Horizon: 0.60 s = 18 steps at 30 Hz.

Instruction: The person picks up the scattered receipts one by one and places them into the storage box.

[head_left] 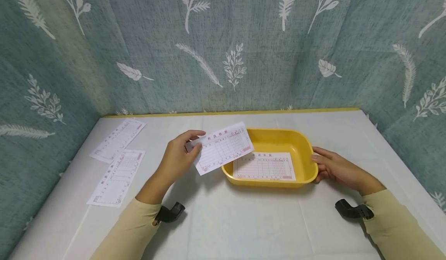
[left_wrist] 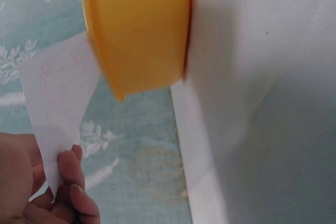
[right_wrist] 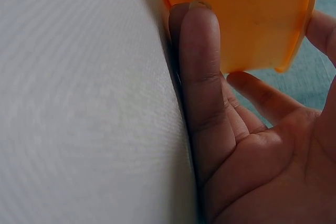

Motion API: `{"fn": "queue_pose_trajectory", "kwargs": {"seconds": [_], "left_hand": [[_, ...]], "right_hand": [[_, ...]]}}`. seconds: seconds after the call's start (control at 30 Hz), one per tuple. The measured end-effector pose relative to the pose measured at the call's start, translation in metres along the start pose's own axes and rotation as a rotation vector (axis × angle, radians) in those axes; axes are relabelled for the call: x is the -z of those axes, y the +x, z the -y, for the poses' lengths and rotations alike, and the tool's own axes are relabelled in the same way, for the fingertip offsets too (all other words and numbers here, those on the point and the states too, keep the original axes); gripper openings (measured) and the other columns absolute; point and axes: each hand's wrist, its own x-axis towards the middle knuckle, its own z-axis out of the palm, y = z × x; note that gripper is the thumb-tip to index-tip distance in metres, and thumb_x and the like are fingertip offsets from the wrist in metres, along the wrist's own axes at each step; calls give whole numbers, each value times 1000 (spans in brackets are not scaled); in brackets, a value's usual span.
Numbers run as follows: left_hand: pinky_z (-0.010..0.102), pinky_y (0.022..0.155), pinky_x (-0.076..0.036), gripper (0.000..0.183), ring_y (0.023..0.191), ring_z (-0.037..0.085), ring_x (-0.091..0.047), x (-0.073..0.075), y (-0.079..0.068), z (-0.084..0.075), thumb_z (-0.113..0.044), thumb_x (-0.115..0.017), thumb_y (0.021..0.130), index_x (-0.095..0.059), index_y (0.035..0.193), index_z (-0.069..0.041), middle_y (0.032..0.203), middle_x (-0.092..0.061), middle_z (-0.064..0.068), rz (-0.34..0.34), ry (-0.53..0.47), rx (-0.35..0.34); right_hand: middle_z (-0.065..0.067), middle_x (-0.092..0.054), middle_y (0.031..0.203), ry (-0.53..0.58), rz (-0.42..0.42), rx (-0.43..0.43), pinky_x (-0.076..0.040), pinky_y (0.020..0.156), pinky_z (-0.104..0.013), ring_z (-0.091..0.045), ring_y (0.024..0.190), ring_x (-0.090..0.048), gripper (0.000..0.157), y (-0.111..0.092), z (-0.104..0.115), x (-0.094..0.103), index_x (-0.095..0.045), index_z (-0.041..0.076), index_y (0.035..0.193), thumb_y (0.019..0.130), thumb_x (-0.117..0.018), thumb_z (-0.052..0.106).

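My left hand (head_left: 179,153) pinches a printed white receipt slip (head_left: 224,147) by its left end, thumb on top. The slip tilts over the left rim of a yellow plastic basin (head_left: 301,146), its far end overlapping the inside. From the left wrist view, the slip (left_wrist: 60,87) hangs between thumb and fingers beside the basin's outer wall (left_wrist: 142,30). Another receipt slip (head_left: 265,167) lies flat in the basin. My right hand (head_left: 338,169) grips the basin's right end, thumb at the rim, fingers (right_wrist: 202,66) against the outer wall low by the table.
Two more receipt slips lie on the table's left side, the upper one (head_left: 118,140) partly against the lower one (head_left: 116,178). A white cloth (head_left: 244,225) covers the table. Green leaf-patterned fabric (head_left: 216,59) stands behind and at both sides.
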Motion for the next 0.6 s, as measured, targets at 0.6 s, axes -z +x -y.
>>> {"fn": "queue_pose_trajectory", "kwargs": {"seconds": [0.6], "left_hand": [[22, 54, -41, 30, 64, 15, -52, -6, -3, -7, -2, -69, 90, -70, 119, -9, 106, -71, 12, 13, 2, -11]], "right_hand": [[0, -73, 104, 5, -7, -9, -59, 75, -31, -13, 82, -70, 74, -1, 0, -1, 1, -6, 157, 109, -40, 32]]}}
